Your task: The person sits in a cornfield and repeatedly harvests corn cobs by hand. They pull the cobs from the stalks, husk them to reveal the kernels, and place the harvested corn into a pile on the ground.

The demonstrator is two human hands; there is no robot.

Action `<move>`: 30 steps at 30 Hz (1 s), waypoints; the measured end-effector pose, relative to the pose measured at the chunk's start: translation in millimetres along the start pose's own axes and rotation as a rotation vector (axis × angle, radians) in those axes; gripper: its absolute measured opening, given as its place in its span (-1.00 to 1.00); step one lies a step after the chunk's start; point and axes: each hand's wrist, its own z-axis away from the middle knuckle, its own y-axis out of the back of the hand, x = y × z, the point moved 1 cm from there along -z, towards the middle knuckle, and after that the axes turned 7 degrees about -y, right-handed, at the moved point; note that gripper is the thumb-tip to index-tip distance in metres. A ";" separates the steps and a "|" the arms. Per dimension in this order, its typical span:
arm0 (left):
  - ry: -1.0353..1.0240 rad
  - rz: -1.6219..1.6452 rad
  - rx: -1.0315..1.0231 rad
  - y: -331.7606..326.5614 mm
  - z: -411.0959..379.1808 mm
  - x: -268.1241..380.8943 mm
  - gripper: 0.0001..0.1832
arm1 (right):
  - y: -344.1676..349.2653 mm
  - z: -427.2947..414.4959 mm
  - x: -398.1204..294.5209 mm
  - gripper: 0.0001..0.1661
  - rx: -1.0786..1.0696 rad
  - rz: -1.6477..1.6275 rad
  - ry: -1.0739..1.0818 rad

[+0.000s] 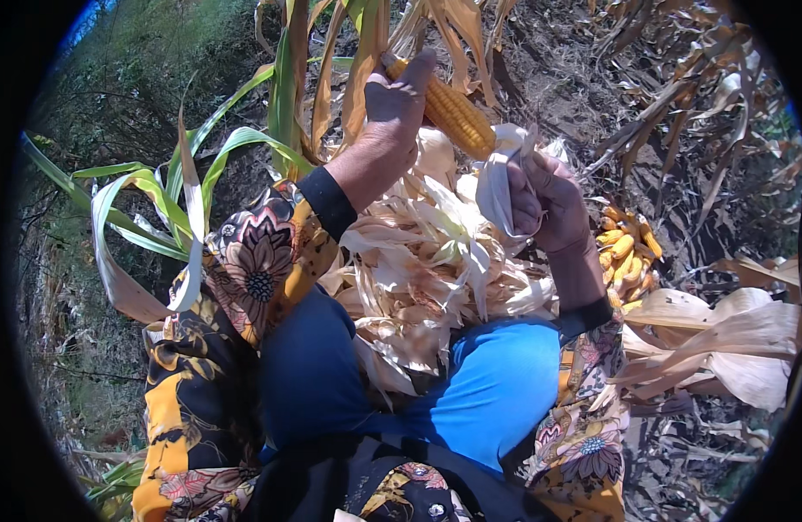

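Observation:
My left hand (pixel 401 98) is closed around the upper end of a yellow ear of corn (pixel 458 117), whose kernels are bare. The ear slants down to the right, its lower tip close to the pale husk (pixel 499 183) in my right hand (pixel 551 199). My right fingers are curled into that husk and partly hidden by it. Below both hands, in front of my knees, lies a heap of dry, pale corn husks (pixel 433 261). To the right of my right wrist is a pile of husked yellow ears of corn (pixel 626 251) on the ground.
Standing corn stalks (pixel 296 85) with green and dry leaves rise at the top, left of centre. Long curling green leaves (pixel 179 215) reach beside my left sleeve. Broad dry leaves (pixel 714 326) lie at the right, and dry stalks (pixel 662 104) lean at the upper right over littered soil.

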 end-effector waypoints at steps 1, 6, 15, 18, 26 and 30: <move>0.009 0.027 0.067 6.4 -5.8 -14.6 -0.49 | -6.7 0.2 8.3 -0.67 -0.049 0.143 -0.103; -0.050 -0.048 0.053 2.9 -11.1 -18.2 -0.50 | 2.8 5.7 11.2 -0.67 -0.064 0.255 -0.118; -0.169 -0.137 -0.147 6.2 -8.5 -23.3 -0.69 | -5.8 3.3 13.5 0.09 0.419 1.159 0.168; -0.234 -0.036 -0.259 -16.3 16.4 4.0 -0.78 | -15.8 -25.2 34.9 -0.08 0.215 1.108 0.272; -0.121 0.002 -0.366 -23.6 29.5 23.8 -0.76 | -27.6 -21.5 47.1 -0.62 0.344 0.873 0.012; -0.117 -0.023 -0.370 -5.1 9.0 -1.0 -0.78 | -21.0 -29.9 58.2 -0.67 0.385 0.966 0.044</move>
